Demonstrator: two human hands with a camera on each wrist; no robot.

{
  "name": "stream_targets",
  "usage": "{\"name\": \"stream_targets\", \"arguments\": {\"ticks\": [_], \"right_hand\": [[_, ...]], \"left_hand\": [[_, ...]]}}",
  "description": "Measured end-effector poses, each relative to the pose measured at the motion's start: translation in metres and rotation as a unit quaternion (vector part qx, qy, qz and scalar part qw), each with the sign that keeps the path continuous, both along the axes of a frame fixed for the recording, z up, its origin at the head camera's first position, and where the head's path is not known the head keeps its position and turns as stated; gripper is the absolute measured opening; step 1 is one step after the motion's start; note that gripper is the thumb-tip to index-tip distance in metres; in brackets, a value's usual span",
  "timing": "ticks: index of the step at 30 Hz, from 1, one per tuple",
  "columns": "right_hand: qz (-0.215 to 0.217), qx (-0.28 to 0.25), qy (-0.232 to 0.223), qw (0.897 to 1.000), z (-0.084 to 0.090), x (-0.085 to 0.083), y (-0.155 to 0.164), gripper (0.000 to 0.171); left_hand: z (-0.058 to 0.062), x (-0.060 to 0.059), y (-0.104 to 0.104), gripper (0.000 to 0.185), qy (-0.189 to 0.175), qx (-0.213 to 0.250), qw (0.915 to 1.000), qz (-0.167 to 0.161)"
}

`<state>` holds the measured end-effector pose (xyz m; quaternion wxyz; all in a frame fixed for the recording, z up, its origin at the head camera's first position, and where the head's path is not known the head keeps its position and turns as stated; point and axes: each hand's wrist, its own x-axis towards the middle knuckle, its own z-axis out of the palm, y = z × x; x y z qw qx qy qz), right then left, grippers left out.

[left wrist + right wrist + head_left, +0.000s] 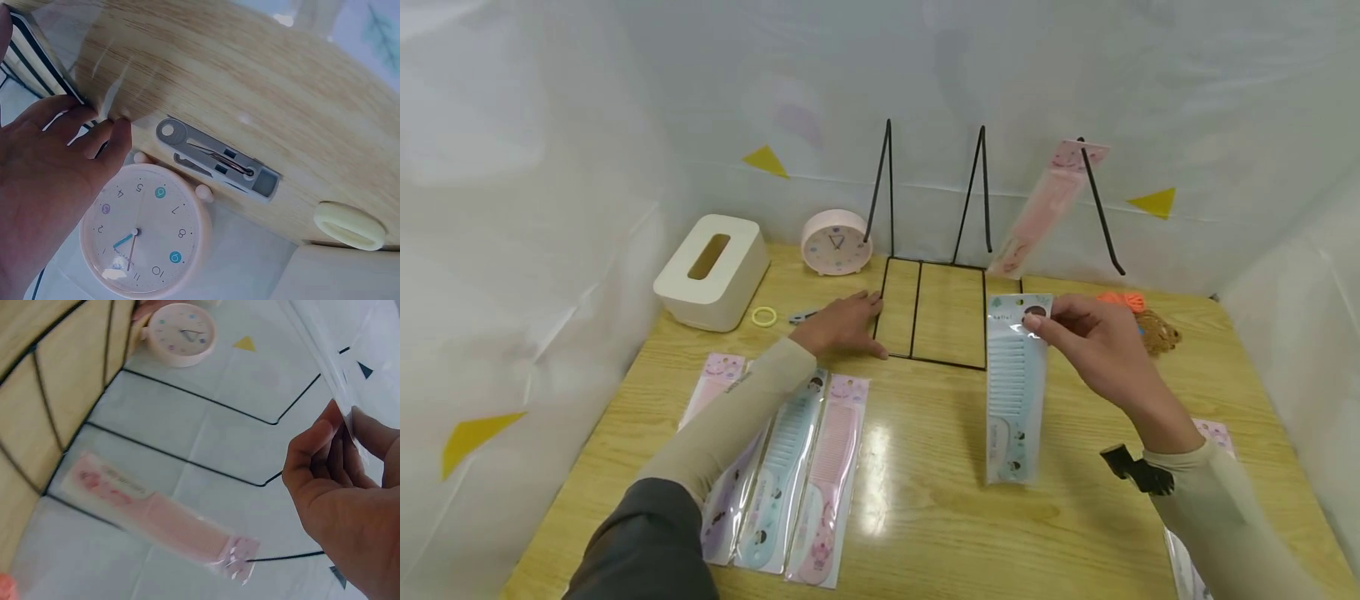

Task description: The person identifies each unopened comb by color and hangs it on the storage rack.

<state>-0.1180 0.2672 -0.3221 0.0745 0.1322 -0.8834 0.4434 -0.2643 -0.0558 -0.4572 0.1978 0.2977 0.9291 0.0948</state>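
Note:
My right hand (1093, 346) pinches a packaged light-blue comb (1017, 400) near its top corner, thumb in front. The packet hangs upright before the black wire rack (951, 363). In the right wrist view its clear wrapper (322, 356) shows edge-on between thumb and fingers. My left hand (844, 323) rests at the left edge of the rack's base, fingers spread and nothing gripped. A packaged pink comb (1047, 204) hangs by its header on the rack's right prong; the other two prongs are bare.
Several packaged combs (827, 483) lie at front left, partly under my left arm. Behind are a white tissue box (711, 271), a pink clock (837, 242), a yellow ring (764, 317) and a grey folding tool (219, 159). Orange cord (1122, 300) and brown twine (1157, 331) lie at right.

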Motion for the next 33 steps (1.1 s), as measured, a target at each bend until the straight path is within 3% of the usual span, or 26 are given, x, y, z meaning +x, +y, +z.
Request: {"name": "stream_targets", "arguments": {"ticks": [11, 24, 33], "right_hand": [[0.000, -0.073, 0.069, 0.995, 0.021, -0.022, -0.039, 0.009], [-0.016, -0.088, 0.057, 0.994, 0.022, -0.037, -0.050, 0.020], [-0.059, -0.067, 0.034, 0.995, 0.015, -0.074, -0.049, 0.027]], "left_hand": [[0.001, 0.001, -0.004, 0.104, 0.007, -0.010, 0.9999, 0.005], [0.002, 0.001, -0.004, 0.104, 0.005, -0.007, 0.9999, 0.008], [0.004, 0.003, -0.005, 0.104, -0.011, 0.004, 0.9999, 0.006]]}}
